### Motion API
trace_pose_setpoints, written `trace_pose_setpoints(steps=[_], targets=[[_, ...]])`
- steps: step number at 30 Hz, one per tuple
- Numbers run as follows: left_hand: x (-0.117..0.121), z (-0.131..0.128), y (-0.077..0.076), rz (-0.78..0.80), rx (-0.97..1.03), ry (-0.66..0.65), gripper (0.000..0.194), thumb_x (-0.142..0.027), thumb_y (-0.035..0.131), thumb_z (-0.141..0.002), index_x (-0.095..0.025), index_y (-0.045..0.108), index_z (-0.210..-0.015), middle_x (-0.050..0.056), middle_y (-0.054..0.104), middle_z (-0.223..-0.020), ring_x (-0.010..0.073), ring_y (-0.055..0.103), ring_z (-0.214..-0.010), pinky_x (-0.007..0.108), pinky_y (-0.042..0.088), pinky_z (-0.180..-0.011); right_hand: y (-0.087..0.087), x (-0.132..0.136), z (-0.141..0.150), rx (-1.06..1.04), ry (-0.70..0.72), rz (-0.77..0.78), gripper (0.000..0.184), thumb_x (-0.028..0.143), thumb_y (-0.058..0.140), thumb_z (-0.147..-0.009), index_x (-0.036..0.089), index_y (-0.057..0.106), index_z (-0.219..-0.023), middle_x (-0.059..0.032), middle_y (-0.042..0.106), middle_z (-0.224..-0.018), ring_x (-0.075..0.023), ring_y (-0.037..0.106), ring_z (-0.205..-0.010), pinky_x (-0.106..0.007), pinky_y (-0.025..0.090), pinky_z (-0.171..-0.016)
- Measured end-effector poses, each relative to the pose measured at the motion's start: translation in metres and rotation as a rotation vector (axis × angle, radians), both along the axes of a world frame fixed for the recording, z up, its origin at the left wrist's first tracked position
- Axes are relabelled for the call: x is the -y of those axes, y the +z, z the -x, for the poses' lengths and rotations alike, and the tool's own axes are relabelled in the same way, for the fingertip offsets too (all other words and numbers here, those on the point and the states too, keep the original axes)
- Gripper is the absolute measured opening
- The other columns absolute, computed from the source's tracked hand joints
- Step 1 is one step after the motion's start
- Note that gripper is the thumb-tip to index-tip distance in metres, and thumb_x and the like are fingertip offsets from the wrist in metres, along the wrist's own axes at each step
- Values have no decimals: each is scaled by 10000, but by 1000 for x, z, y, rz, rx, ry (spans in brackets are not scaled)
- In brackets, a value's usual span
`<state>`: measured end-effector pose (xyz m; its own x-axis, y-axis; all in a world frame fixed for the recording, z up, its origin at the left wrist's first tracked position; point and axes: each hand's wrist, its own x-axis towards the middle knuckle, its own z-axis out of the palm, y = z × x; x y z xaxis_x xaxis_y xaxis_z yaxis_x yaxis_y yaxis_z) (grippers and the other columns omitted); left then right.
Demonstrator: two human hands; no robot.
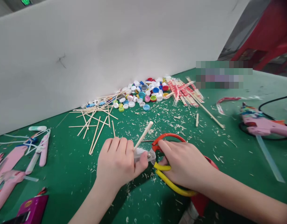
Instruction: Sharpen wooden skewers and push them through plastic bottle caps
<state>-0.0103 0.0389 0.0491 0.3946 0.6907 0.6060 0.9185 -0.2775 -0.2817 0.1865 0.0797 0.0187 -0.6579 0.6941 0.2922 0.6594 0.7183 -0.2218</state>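
While I watch from beside the bench, the left hand (117,158) is curled nearly into a fist around a pale wooden stick (145,133), whose blunt end slants up past the knuckles; its thumb lies over the metal near the pivot of the scissors (151,156). Right hand (180,161): partly closed, gripping the scissors by their red and yellow handles, which stand apart. Blades run under the left hand; whether they touch the stick is hidden from me. Both items are held above the green tabletop (87,183), which is strewn with wood shavings. Writing observed: a lit green sign (26,2) at upper left carries characters too small to make out; red print on the wrapped chopsticks (177,88), likewise unreadable; the purple box (33,207) at lower left bears a gold oval mark, lettering unclear. Also noted: a heap of coloured bottle caps (141,95) against the white panel (134,37), just left of the wrappers; thin sticks (95,135) scattered beyond the left hand; a short cut piece (197,120) near one loose chopstick (211,115); a pink glue gun (260,126) at far right, translucent rod below it.
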Motion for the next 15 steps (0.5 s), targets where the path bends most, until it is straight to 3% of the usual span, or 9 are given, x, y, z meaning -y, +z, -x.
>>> trace_pose_setpoints(steps=[6, 15], targets=[[1, -1, 2, -9, 21, 14, 448, -465, 414, -840, -169, 521, -521, 24, 448, -491, 146, 381, -528, 299, 242, -547, -2, 6, 2, -12, 1, -57, 175, 164, 497, -613, 223, 362, -707, 29, 528, -565, -131, 490, -482, -266, 205, -479], [0, 0, 1, 5, 20, -23, 361, -294, 366, -831, -178, 481, -509, 32, 428, -498, 154, 325, -534, 300, 209, -540, -8, 7, 3, 55, 11, -64, 162, 167, 487, -626, 226, 370, -722, 32, 480, -529, -147, 499, -440, -274, 174, -455]])
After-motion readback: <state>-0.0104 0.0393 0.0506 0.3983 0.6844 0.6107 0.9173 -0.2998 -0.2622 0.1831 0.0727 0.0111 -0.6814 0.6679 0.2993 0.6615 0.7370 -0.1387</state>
